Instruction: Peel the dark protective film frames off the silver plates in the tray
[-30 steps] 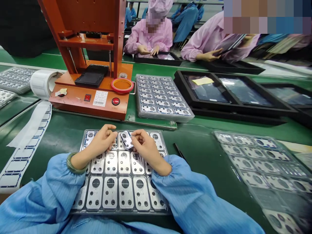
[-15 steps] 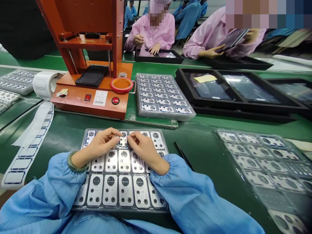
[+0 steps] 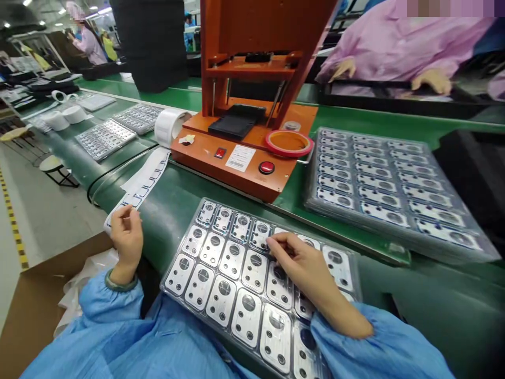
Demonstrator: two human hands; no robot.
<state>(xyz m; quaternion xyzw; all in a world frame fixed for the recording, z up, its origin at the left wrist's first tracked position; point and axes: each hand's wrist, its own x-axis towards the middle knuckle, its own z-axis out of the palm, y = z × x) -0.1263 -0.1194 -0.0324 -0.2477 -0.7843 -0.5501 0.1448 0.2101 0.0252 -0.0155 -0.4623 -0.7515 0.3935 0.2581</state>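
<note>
A clear tray [image 3: 185, 231] of several silver metal plates with round holes lies in front of me on the green belt. My right hand [image 3: 302, 268] rests on its far row, fingertips pinched at one plate [image 3: 258, 235]. My left hand [image 3: 127, 237] is out to the left of the tray, fingers curled on the end of a white label strip [image 3: 144, 176]. The strip runs up to a white roll [image 3: 169, 126] beside the orange press [image 3: 252, 105].
A stack of filled clear trays [image 3: 394, 184] lies right of the press. More trays [image 3: 104, 138] and white rolls [image 3: 63, 117] sit along the belt at the left. A cardboard box [image 3: 35, 295] stands below my left arm. A person in pink works across the belt.
My view has swung left. My left hand left the tray and went to the label strip. The plate held up between both hands a second ago is down in the tray.
</note>
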